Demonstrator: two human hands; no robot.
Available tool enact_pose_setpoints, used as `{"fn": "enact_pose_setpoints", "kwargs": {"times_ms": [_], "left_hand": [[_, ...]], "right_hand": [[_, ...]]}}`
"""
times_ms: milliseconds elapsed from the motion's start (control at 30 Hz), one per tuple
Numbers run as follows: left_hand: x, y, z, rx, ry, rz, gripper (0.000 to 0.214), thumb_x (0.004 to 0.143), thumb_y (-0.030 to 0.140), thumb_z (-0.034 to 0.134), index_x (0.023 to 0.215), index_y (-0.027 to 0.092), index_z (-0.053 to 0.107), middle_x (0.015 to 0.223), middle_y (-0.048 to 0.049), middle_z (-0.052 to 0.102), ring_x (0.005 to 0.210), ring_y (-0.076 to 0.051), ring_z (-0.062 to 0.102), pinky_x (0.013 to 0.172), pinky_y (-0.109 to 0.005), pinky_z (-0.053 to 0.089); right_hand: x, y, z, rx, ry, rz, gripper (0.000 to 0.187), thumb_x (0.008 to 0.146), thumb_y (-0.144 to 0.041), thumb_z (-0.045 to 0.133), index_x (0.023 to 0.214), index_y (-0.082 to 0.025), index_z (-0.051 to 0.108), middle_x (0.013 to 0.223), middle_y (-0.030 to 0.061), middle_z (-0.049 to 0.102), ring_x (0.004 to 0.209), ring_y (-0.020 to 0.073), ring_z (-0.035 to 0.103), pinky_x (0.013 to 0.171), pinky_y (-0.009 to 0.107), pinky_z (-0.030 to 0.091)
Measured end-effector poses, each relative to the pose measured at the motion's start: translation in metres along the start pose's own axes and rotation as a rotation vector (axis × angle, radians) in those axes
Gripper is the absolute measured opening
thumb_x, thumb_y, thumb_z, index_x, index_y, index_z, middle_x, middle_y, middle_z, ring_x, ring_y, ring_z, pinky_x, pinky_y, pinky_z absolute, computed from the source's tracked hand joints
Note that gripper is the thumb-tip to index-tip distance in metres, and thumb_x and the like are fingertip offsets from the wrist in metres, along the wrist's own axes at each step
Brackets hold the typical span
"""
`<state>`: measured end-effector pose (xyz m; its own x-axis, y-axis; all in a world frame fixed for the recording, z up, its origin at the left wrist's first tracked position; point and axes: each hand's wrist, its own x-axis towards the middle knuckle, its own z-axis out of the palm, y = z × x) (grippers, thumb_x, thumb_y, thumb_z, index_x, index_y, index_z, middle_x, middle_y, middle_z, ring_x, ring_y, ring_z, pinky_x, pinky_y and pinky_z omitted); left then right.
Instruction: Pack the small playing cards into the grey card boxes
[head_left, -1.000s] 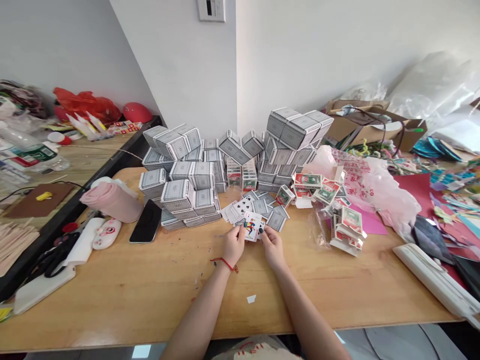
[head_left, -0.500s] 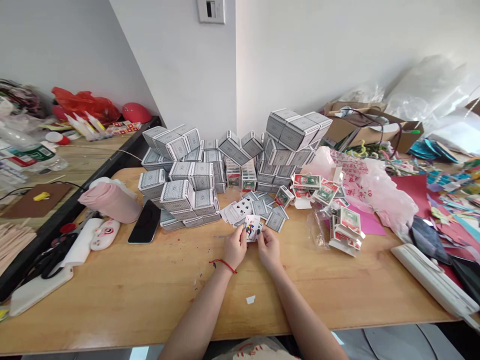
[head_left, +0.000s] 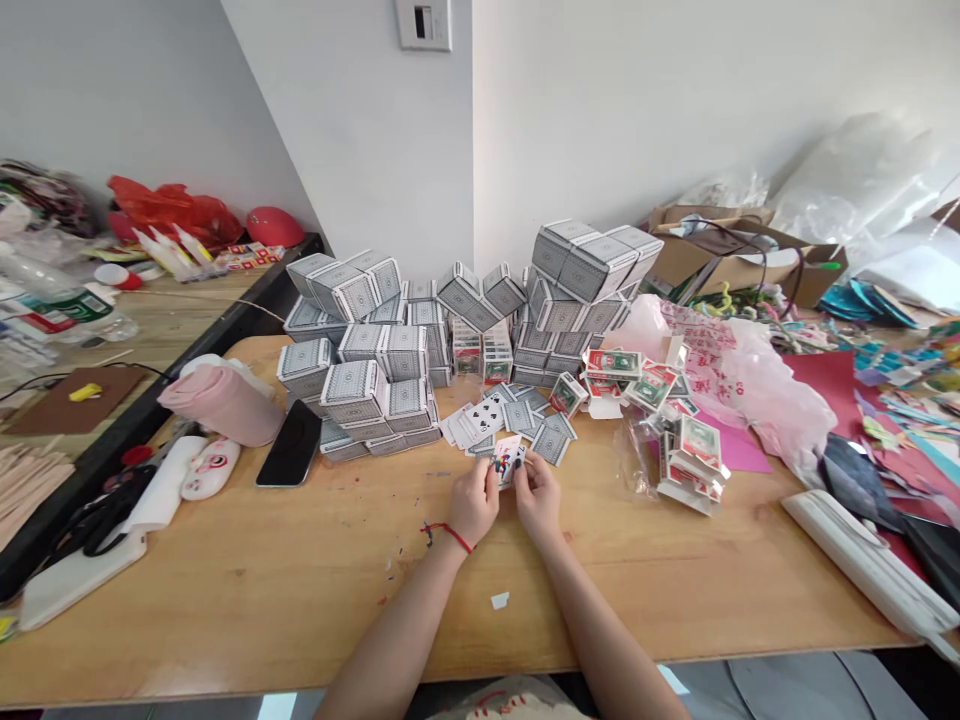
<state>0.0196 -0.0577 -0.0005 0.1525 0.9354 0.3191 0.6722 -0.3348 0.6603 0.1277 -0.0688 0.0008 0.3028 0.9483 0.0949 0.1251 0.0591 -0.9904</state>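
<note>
Both hands were together over the middle of the light wooden table [head_left: 300,570]. The left hand [head_left: 472,500], with a thin red string bracelet [head_left: 448,530] on its wrist, and the right hand [head_left: 537,495] were pinching a small packet of playing cards with a colourful joker face on top [head_left: 508,458]. The fingers were curled in from both sides, closed on the short edges. I'd guess that grip was keeping the packet squared up and face-up, but how many cards were in it I couldn't tell.

The packet sat just above the tabletop, right at the near edge of a loose spread of face-up and grey-backed cards [head_left: 504,412]. That kept the spread within easy reach. Behind it was a big wall of grey patterned card packs [head_left: 375,350], stacked against the wall corner and out of the way. A heap of small red-and-green card boxes [head_left: 652,378] lay to the right by a pink plastic bag [head_left: 742,375]. A black phone [head_left: 292,443] and a rolled pink cloth [head_left: 225,400] were off to the left.
</note>
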Motion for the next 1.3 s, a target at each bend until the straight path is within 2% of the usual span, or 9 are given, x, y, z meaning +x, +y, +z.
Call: {"fn": "enact_pose_setpoints", "kwargs": {"times_ms": [133, 267, 467, 633, 733, 867, 1000, 1133, 1300], "left_hand": [[0.001, -0.002, -0.001, -0.053, -0.032, -0.043, 0.022, 0.085, 0.027, 0.033, 0.087, 0.019, 0.053, 0.057, -0.0041, 0.057, 0.052, -0.016, 0.054, 0.048, -0.025, 0.031], [0.000, -0.001, -0.001, -0.012, -0.038, 0.008, 0.020, 0.084, 0.026, 0.035, 0.082, 0.019, 0.054, 0.056, -0.0048, 0.056, 0.052, -0.016, 0.054, 0.049, -0.025, 0.031], [-0.001, 0.005, -0.003, 0.064, -0.046, 0.183, 0.021, 0.084, 0.022, 0.034, 0.092, 0.017, 0.053, 0.063, -0.0080, 0.061, 0.056, -0.018, 0.057, 0.053, -0.026, 0.036], [-0.002, 0.003, -0.003, 0.089, -0.049, 0.203, 0.021, 0.084, 0.022, 0.034, 0.090, 0.017, 0.053, 0.062, -0.0080, 0.061, 0.057, -0.018, 0.058, 0.053, -0.027, 0.036], [-0.002, -0.001, -0.001, 0.074, -0.004, 0.093, 0.021, 0.084, 0.023, 0.033, 0.084, 0.017, 0.053, 0.057, -0.0066, 0.058, 0.052, -0.017, 0.056, 0.050, -0.026, 0.035], [0.000, -0.004, -0.002, 0.001, 0.104, -0.070, 0.022, 0.084, 0.025, 0.031, 0.085, 0.016, 0.052, 0.060, -0.0068, 0.059, 0.054, -0.017, 0.056, 0.050, -0.025, 0.036], [0.003, -0.006, -0.002, -0.046, 0.131, -0.149, 0.024, 0.084, 0.026, 0.031, 0.088, 0.015, 0.052, 0.064, -0.0058, 0.060, 0.056, -0.015, 0.056, 0.051, -0.023, 0.037], [0.003, -0.006, 0.002, -0.054, 0.110, -0.142, 0.027, 0.085, 0.027, 0.030, 0.091, 0.014, 0.053, 0.063, -0.0054, 0.060, 0.055, -0.015, 0.056, 0.051, -0.023, 0.038], [0.002, -0.007, 0.006, -0.022, 0.085, -0.078, 0.027, 0.085, 0.029, 0.032, 0.094, 0.014, 0.053, 0.065, -0.0074, 0.061, 0.056, -0.016, 0.057, 0.052, -0.024, 0.038]], "right_hand": [[0.006, 0.006, -0.001, 0.099, -0.003, 0.028, 0.030, 0.078, -0.041, 0.046, 0.093, -0.017, 0.055, 0.066, 0.0033, 0.059, 0.054, 0.0141, 0.051, 0.051, 0.025, 0.042], [0.006, 0.009, 0.000, -0.002, 0.042, 0.041, 0.031, 0.077, -0.044, 0.046, 0.086, -0.016, 0.056, 0.062, 0.0020, 0.058, 0.052, 0.0133, 0.050, 0.049, 0.024, 0.040], [0.000, -0.001, 0.003, -0.275, 0.162, -0.038, 0.032, 0.080, -0.045, 0.042, 0.078, -0.017, 0.059, 0.056, 0.0012, 0.057, 0.047, 0.0125, 0.046, 0.048, 0.023, 0.035], [0.002, -0.001, 0.002, -0.269, 0.212, -0.011, 0.032, 0.080, -0.046, 0.043, 0.068, -0.019, 0.054, 0.053, 0.0001, 0.054, 0.047, 0.0122, 0.046, 0.047, 0.023, 0.034], [0.008, -0.001, -0.002, -0.090, 0.122, 0.032, 0.031, 0.078, -0.047, 0.046, 0.065, -0.019, 0.051, 0.053, -0.0008, 0.054, 0.047, 0.0119, 0.047, 0.048, 0.023, 0.037], [0.014, -0.004, -0.008, 0.225, -0.189, 0.103, 0.028, 0.073, -0.045, 0.054, 0.073, -0.017, 0.056, 0.064, 0.0016, 0.060, 0.056, 0.0148, 0.055, 0.054, 0.026, 0.045], [0.013, -0.004, -0.009, 0.306, -0.315, 0.141, 0.029, 0.072, -0.045, 0.055, 0.080, -0.018, 0.057, 0.072, 0.0042, 0.063, 0.061, 0.0177, 0.059, 0.054, 0.029, 0.047], [0.009, 0.001, -0.004, 0.121, -0.251, 0.066, 0.031, 0.076, -0.045, 0.048, 0.085, -0.017, 0.057, 0.070, 0.0053, 0.063, 0.059, 0.0171, 0.057, 0.053, 0.028, 0.045], [-0.002, 0.007, 0.006, -0.371, -0.003, -0.015, 0.030, 0.079, -0.040, 0.041, 0.081, -0.017, 0.059, 0.058, 0.0035, 0.058, 0.049, 0.0151, 0.050, 0.048, 0.024, 0.035]]}}
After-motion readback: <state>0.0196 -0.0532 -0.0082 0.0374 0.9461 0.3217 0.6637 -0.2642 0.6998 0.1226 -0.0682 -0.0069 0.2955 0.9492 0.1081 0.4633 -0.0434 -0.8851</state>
